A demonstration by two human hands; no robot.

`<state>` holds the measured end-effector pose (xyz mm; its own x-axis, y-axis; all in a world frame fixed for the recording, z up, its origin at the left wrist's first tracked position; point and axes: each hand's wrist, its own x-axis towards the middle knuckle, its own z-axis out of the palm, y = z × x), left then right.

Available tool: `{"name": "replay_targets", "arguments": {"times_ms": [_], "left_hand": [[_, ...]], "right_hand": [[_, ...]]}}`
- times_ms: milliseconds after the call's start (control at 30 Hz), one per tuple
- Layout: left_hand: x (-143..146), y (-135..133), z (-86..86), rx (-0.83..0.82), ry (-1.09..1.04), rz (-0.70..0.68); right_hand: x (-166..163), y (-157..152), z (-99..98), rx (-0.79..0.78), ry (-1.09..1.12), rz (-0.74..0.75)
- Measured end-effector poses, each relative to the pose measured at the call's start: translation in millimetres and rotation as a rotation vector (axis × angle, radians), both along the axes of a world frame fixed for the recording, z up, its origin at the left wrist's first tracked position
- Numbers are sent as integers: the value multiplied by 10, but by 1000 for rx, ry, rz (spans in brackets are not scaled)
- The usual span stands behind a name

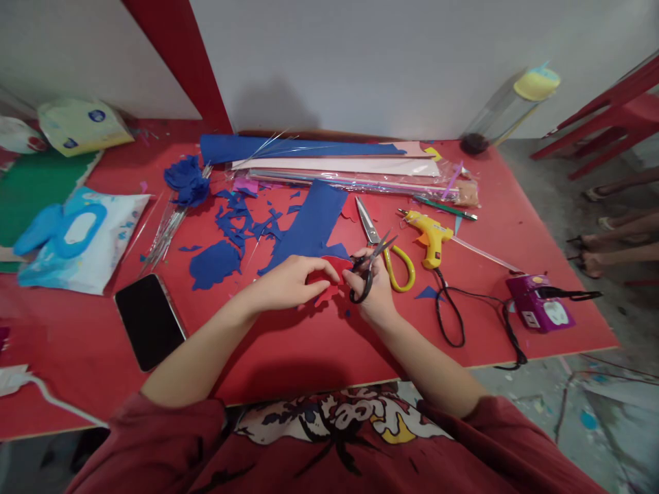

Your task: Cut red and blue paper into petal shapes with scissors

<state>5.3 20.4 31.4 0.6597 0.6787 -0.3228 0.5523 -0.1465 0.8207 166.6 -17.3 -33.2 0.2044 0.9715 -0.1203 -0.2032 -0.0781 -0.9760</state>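
Observation:
A cut piece of red paper is pinched in my left hand, its wavy edge showing below the thumb. My right hand has small black-handled scissors in its grip, blades angled up and away to the right. The right fingertips are close to the red paper; whether they touch it I cannot tell. Beyond my hands lies a strip of blue paper. Larger scissors with yellow handles rest just past my right hand. Rounded blue cut-outs and blue scraps are scattered to the left.
On the right are a yellow glue gun, its black cable and a purple power box. Blue paper flowers on wires, wet wipes and a phone lie left. Rolled paper lines the wall. Another person's legs show at right.

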Motion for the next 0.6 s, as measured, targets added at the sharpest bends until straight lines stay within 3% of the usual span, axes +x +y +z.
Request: {"name": "replay_targets", "arguments": {"times_ms": [67, 200, 300, 600], "left_hand": [[-21, 18, 25, -15, -28, -12], [-42, 31, 20, 117, -142, 69], [-42, 40, -20, 82, -58, 137], [-12, 117, -112, 161, 54, 163]], "right_hand": [[2, -4, 1, 10, -34, 19], [2, -16, 7, 43, -77, 78], [3, -27, 12, 70, -100, 106], [-2, -40, 17, 57, -80, 150]]}}
